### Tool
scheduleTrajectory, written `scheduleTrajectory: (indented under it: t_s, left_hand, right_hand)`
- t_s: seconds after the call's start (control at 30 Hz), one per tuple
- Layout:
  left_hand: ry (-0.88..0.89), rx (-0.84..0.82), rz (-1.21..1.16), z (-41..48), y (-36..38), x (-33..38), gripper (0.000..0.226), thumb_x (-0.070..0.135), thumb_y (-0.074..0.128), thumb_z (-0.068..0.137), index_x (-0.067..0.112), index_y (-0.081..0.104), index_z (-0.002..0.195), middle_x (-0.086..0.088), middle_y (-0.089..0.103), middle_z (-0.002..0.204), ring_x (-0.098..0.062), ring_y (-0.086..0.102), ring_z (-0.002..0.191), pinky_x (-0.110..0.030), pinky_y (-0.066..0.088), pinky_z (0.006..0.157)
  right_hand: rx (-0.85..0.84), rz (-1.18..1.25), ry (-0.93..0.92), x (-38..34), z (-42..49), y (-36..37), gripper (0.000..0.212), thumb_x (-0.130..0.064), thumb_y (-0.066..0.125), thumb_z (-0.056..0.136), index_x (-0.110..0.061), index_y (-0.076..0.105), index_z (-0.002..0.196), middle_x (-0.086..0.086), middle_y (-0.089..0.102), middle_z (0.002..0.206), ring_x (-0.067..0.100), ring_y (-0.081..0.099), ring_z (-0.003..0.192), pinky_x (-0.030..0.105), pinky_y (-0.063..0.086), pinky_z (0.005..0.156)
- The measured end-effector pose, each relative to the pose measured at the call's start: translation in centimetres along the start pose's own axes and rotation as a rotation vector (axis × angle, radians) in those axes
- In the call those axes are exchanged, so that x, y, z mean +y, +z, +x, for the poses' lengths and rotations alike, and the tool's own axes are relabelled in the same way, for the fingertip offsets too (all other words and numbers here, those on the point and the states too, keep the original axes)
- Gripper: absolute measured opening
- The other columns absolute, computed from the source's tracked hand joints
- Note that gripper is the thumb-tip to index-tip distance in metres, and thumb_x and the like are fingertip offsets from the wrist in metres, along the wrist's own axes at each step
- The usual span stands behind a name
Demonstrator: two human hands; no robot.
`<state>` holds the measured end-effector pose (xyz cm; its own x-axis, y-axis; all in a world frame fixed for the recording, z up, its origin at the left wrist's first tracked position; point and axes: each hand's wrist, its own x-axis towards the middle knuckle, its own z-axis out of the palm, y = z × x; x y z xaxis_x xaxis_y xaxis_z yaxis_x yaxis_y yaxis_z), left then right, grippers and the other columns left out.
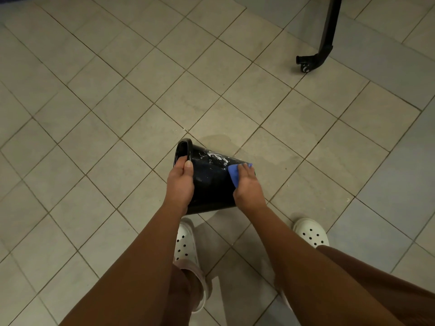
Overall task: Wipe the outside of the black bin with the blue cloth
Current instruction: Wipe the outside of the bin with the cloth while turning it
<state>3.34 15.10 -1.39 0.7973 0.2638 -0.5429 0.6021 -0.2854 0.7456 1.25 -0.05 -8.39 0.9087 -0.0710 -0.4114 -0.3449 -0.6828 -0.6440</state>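
Glossy black bin is tipped over sideways, opening pointing left, with white smeary streaks across its upper side. The small blue cloth sits scrunched against its outer wall, over at the right end.

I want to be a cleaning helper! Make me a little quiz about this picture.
1. True or false: the black bin stands upright.
2. Which hand presses the blue cloth against the bin's side? A) left hand B) right hand
3. Fill in: the left hand grips the bin by its ____.

Key: 1 false, it is tipped sideways; 2 B; 3 rim.
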Motion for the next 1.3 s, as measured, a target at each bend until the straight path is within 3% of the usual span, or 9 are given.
scheduleTrajectory:
  t_s: [0.13,0.27,0.37,0.5,0.6,0.73,0.93,1.13,1.3]
  left_hand:
    - [-0.025,-0.001,-0.009,-0.2,0.0,0.2,0.035,0.025,0.031,0.108,0.02,0.055,0.133,-0.009,0.059,0.128,-0.027,0.055,0.116,-0.039,0.046,0.096]
    - [-0.098,-0.021,-0.078,0.2,-0.3,0.6,0.027,0.024,0.036,0.105,0.015,0.062,0.108,-0.011,0.064,0.11,-0.029,0.059,0.104,-0.038,0.046,0.087]
    - [-0.147,-0.011,-0.076,0.3,-0.1,0.9,0.034,0.04,0.037,0.104,0.021,0.065,0.104,-0.007,0.066,0.109,-0.027,0.06,0.105,-0.043,0.047,0.096]
    - [-0.195,0.01,-0.017,0.6,0.4,1.2,0.055,0.051,0.028,0.105,0.014,0.059,0.131,-0.012,0.063,0.127,-0.032,0.057,0.119,-0.054,0.041,0.109]
    - [-0.256,0.011,-0.105,0.8,0.5,1.6,0.051,0.048,0.032,0.105,0.015,0.056,0.135,-0.012,0.062,0.128,-0.033,0.058,0.119,-0.055,0.042,0.108]
    - [-0.248,0.008,-0.138,0.8,0.7,1.6,0.048,0.047,0.033,0.105,0.016,0.056,0.135,-0.01,0.064,0.126,-0.031,0.06,0.115,-0.054,0.044,0.106]
    - [-0.209,0.023,-0.117,0.5,0.6,1.5,0.046,0.044,0.034,0.105,0.015,0.058,0.132,-0.011,0.064,0.122,-0.03,0.061,0.111,-0.052,0.046,0.104]
    - [-0.212,0.01,-0.107,0.4,0.8,1.2,0.046,0.045,0.034,0.105,0.017,0.06,0.13,-0.01,0.065,0.122,-0.03,0.06,0.114,-0.052,0.044,0.107]
    - [-0.245,0.042,-0.12,0.6,0.6,1.0,0.047,0.044,0.034,0.105,0.013,0.059,0.129,-0.015,0.064,0.121,-0.033,0.061,0.111,-0.049,0.048,0.1]
  right_hand:
    - [-0.028,0.027,0.139,0.7,0.4,-0.7,0.057,0.005,0.048,0.084,-0.002,0.031,0.139,0.014,0.033,0.145,0.03,0.022,0.139,0.033,0.02,0.114]
    - [0.044,0.176,0.155,1.5,0.0,-1.0,0.047,-0.003,0.048,0.091,-0.004,0.036,0.136,0.015,0.04,0.138,0.026,0.04,0.125,0.023,0.03,0.101]
    - [0.186,0.267,0.122,2.0,-0.7,-1.0,0.036,-0.004,0.055,0.088,-0.002,0.047,0.123,0.014,0.036,0.132,0.021,0.047,0.112,0.013,0.03,0.092]
    - [0.194,0.161,0.006,3.2,-1.6,0.1,0.044,-0.012,0.061,0.086,-0.005,0.05,0.128,0.012,0.039,0.14,0.026,0.035,0.13,0.025,0.025,0.108]
    - [0.131,0.189,-0.026,3.7,-2.6,0.8,0.053,-0.006,0.056,0.089,-0.008,0.038,0.139,0.009,0.028,0.151,0.023,0.021,0.141,0.034,0.019,0.116]
    - [0.201,0.161,-0.079,2.3,-3.8,2.2,0.052,0.006,0.052,0.087,0.0,0.038,0.137,0.015,0.025,0.151,0.031,0.016,0.142,0.043,0.02,0.115]
    - [0.126,0.068,-0.209,1.0,-2.1,1.7,0.065,0.01,0.049,0.084,-0.011,0.032,0.143,0.008,0.021,0.154,0.023,0.008,0.144,0.035,0.012,0.117]
    - [0.112,0.058,0.084,1.9,-1.8,0.6,0.067,0.012,0.042,0.082,-0.009,0.029,0.144,0.008,0.019,0.155,0.021,0.011,0.144,0.027,0.011,0.115]
    - [0.112,0.048,-0.087,-0.1,-3.1,2.1,0.061,0.004,0.046,0.089,-0.013,0.028,0.145,0.007,0.018,0.155,0.021,0.006,0.144,0.029,0.006,0.115]
